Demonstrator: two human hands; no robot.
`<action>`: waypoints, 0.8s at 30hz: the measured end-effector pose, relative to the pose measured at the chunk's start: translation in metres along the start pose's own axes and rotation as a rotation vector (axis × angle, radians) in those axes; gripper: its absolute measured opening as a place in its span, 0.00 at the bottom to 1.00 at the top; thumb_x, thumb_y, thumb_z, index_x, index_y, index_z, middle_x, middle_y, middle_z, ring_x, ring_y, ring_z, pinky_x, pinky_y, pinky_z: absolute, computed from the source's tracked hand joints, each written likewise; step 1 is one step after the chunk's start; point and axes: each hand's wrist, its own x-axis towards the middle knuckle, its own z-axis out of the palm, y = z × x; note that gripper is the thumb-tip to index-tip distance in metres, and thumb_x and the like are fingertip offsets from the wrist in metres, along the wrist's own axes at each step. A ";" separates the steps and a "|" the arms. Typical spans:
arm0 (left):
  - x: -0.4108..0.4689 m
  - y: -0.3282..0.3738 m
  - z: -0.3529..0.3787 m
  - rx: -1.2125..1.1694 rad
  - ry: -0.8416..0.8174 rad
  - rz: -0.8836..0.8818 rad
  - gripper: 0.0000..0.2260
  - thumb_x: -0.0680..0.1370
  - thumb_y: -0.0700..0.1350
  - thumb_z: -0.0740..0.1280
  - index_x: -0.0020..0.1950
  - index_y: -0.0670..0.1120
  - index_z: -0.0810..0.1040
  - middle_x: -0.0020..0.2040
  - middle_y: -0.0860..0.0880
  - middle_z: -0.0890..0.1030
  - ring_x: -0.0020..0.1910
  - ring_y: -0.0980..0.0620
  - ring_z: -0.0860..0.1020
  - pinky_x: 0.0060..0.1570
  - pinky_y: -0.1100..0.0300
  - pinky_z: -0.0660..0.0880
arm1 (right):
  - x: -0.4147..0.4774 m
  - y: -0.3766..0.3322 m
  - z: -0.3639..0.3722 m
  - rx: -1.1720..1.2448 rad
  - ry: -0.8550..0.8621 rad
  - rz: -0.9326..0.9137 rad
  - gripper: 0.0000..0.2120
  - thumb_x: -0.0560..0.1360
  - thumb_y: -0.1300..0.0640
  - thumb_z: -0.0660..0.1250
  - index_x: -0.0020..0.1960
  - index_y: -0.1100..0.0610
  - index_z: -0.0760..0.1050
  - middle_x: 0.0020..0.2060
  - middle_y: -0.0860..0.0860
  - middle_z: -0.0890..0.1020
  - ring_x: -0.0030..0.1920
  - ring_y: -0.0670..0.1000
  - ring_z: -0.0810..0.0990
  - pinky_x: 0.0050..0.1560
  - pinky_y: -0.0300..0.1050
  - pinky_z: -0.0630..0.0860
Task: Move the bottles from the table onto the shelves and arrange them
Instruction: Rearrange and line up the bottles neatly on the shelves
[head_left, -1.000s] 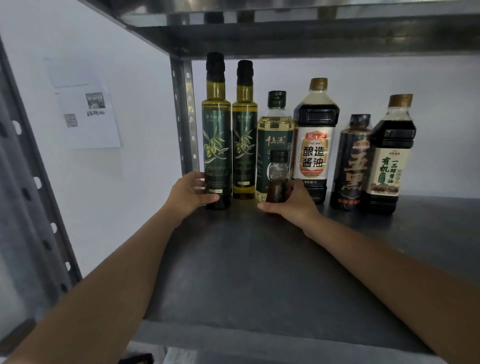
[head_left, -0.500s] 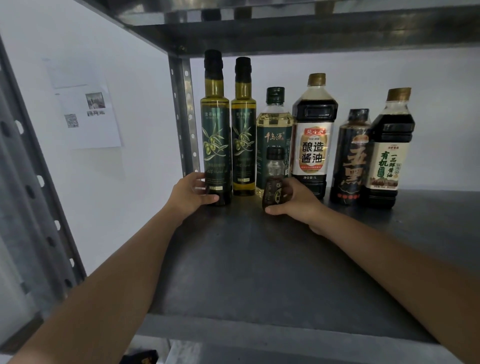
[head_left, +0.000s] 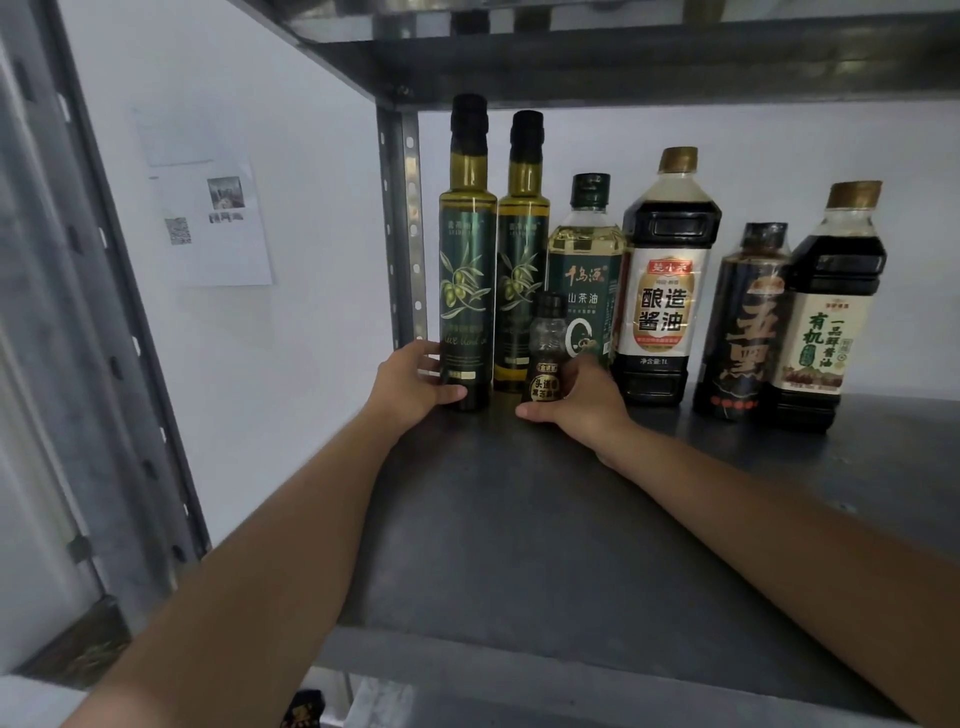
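As both hands are on bottles at the back of the shelf, the step in hand looks like arranging, not carrying. The shelf already bears a row of six big bottles along the rear wall, all upright, running right from the corner post.

L to R:
- tall olive oil btl
- twin olive oil btl, touching it or just beside
- camellia oil btl
- gold-capped soy sauce btl
- dark wrapped btl
- far-right soy btl, overlapping the dark wrapped btl in view

The left hand wraps the base of the tall olive oil btl, thumb across the front, fingers round the back near the post. The right hand grips the small dark btl low down, thumb lying below its label, fingers behind. That btl is upright in front of the row, before the twin olive oil btl & the camellia oil btl. The thumb hides its base, so can't tell if it's seated on the shelf yet.

Next move, prob: set the small dark btl flat, label out, then release w/o knocking it. It looks light & narrow, so it could tip easily. The left hand likely steadies or nudges the tall olive oil btl into line.
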 end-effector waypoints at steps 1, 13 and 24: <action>0.000 0.000 0.000 -0.002 0.000 -0.005 0.25 0.66 0.34 0.77 0.61 0.43 0.75 0.54 0.43 0.81 0.52 0.45 0.80 0.58 0.51 0.75 | 0.000 0.000 0.001 -0.004 -0.004 -0.001 0.33 0.60 0.52 0.81 0.58 0.57 0.68 0.58 0.54 0.75 0.57 0.53 0.75 0.51 0.46 0.73; -0.001 0.002 -0.001 0.012 -0.006 -0.013 0.25 0.67 0.34 0.77 0.61 0.43 0.75 0.55 0.43 0.81 0.53 0.44 0.80 0.61 0.46 0.74 | -0.003 0.006 -0.011 0.041 -0.024 -0.033 0.25 0.66 0.56 0.78 0.60 0.57 0.75 0.57 0.52 0.79 0.56 0.50 0.77 0.53 0.41 0.71; -0.001 0.007 0.003 0.125 -0.041 0.006 0.27 0.67 0.41 0.78 0.64 0.43 0.74 0.56 0.46 0.81 0.53 0.48 0.79 0.56 0.56 0.74 | -0.010 0.031 -0.060 -0.140 0.188 0.022 0.29 0.64 0.51 0.78 0.60 0.59 0.72 0.59 0.55 0.77 0.61 0.55 0.73 0.60 0.50 0.71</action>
